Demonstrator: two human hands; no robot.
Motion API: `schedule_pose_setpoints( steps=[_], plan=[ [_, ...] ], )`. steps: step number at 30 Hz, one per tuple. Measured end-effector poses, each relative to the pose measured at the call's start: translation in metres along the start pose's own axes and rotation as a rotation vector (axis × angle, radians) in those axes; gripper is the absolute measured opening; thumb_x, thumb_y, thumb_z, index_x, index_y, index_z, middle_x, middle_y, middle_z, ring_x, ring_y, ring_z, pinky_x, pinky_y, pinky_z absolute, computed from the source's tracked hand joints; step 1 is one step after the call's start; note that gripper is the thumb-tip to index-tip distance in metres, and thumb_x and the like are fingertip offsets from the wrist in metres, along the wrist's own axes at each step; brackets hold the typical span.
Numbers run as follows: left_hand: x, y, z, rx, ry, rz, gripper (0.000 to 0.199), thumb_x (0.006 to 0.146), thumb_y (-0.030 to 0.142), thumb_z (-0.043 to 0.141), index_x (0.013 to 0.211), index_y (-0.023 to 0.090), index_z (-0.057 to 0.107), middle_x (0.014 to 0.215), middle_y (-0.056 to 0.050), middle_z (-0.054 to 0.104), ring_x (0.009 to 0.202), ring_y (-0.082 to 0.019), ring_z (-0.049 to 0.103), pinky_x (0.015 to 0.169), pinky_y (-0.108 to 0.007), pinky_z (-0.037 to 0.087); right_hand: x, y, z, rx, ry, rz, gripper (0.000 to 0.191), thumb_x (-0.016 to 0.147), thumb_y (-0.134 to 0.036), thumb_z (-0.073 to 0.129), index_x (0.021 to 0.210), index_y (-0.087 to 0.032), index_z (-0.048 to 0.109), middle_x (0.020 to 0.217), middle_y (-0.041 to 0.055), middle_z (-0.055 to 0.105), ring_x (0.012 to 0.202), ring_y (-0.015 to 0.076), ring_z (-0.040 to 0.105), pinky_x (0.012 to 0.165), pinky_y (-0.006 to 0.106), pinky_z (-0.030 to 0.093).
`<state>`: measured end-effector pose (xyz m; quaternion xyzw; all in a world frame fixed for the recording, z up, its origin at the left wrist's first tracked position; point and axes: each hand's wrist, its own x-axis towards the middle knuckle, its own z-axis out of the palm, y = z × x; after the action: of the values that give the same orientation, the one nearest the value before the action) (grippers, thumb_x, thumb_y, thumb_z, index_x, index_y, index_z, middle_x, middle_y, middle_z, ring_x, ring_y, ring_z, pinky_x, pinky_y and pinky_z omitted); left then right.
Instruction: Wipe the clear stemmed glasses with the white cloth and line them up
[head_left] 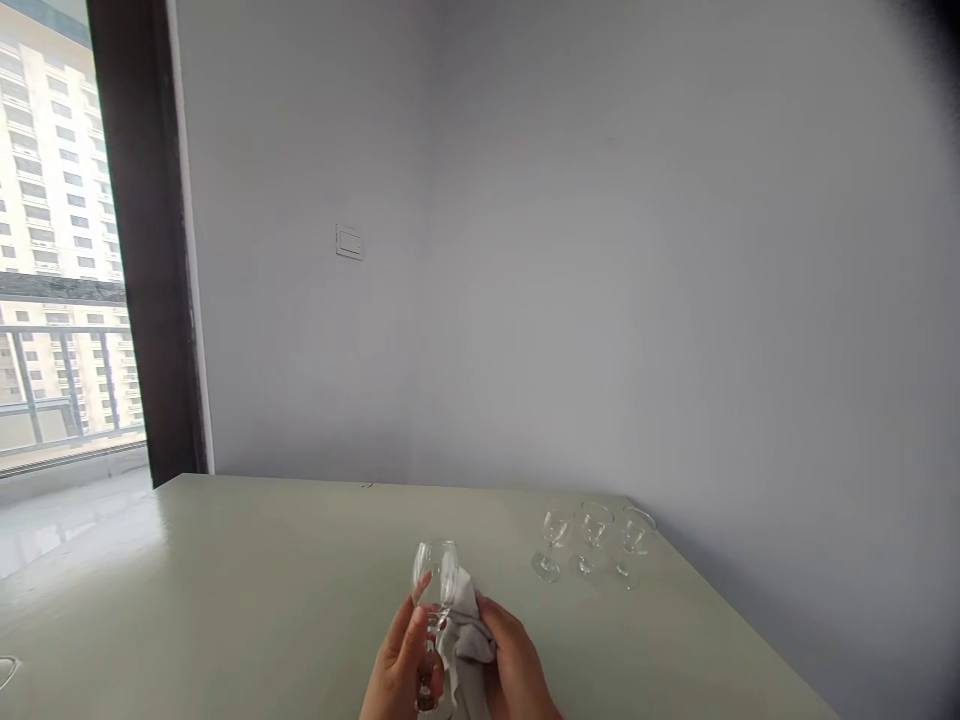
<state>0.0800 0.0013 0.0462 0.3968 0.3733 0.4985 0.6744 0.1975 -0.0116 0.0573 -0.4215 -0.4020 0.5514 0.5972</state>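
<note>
My left hand (403, 650) is closed around a small clear stemmed glass (433, 575), its bowl upward, low in the middle of the view. In my right hand (514, 655) is a bunched white-grey cloth (471, 635), pressed to the right side of that glass. The lower stem and foot of the glass are partly covered by the fingers and cloth.
Several stemmed glasses stand at the right of the pale green table (247, 580), including a left one (555, 530). A curved clear rim (7, 670) shows at the left edge. Grey walls (600, 250) rise behind; a window (67, 250) is left.
</note>
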Motion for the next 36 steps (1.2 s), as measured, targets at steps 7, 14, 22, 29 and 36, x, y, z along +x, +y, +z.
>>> schedule_pose_setpoints(
  steps=[7,14,22,29,36],
  plan=[
    [0.008,-0.015,-0.014,0.200,0.195,0.092,0.068,0.056,0.070,0.065,0.099,0.018,0.069,0.084,-0.005,0.060,0.078,-0.021,0.056,0.068,-0.028,0.045,-0.009,0.011,0.012,-0.411,-0.174,-0.105,0.049,0.074,-0.059,0.056,0.091,-0.014,0.068,0.073,0.0042,0.062,0.073,0.0190,0.055,0.071,0.030,0.043],
    [0.011,0.009,-0.020,0.259,0.116,0.035,0.053,0.063,0.065,0.062,0.086,0.018,0.070,0.073,-0.003,0.063,0.074,-0.020,0.053,0.069,-0.028,0.039,-0.010,-0.009,0.007,-0.484,-0.165,0.026,0.024,0.071,-0.037,0.061,0.063,-0.015,0.061,0.055,-0.0039,0.041,0.055,0.0102,0.036,0.052,0.023,0.030],
    [0.026,0.036,-0.041,0.136,0.329,0.017,0.053,0.062,0.065,0.064,0.086,0.018,0.069,0.093,-0.002,0.064,0.060,-0.011,0.042,0.063,-0.025,0.032,0.014,-0.014,-0.026,-0.667,0.024,-0.203,0.014,0.069,-0.025,0.060,0.059,-0.018,0.065,0.094,0.0079,0.060,0.092,0.0232,0.050,0.079,0.033,0.038],
    [0.015,0.032,-0.020,-0.020,0.214,0.010,0.047,0.058,0.060,0.071,0.057,0.016,0.055,0.069,0.002,0.056,0.052,-0.007,0.033,0.053,-0.023,0.029,-0.006,-0.025,-0.005,-0.767,-0.025,-0.413,0.020,0.083,-0.030,0.044,0.077,-0.019,0.059,0.077,0.0024,0.051,0.069,0.0151,0.050,0.064,0.025,0.041],
    [0.000,0.033,-0.010,-0.197,0.002,-0.144,0.035,0.068,0.050,0.069,0.070,0.018,0.056,0.060,0.005,0.049,0.058,-0.011,0.047,0.056,-0.022,0.038,-0.021,-0.004,0.021,-1.012,-0.138,-0.185,0.019,0.070,-0.025,0.059,0.089,-0.028,0.060,0.084,-0.0003,0.061,0.068,0.0151,0.053,0.057,0.023,0.039]
  ],
)
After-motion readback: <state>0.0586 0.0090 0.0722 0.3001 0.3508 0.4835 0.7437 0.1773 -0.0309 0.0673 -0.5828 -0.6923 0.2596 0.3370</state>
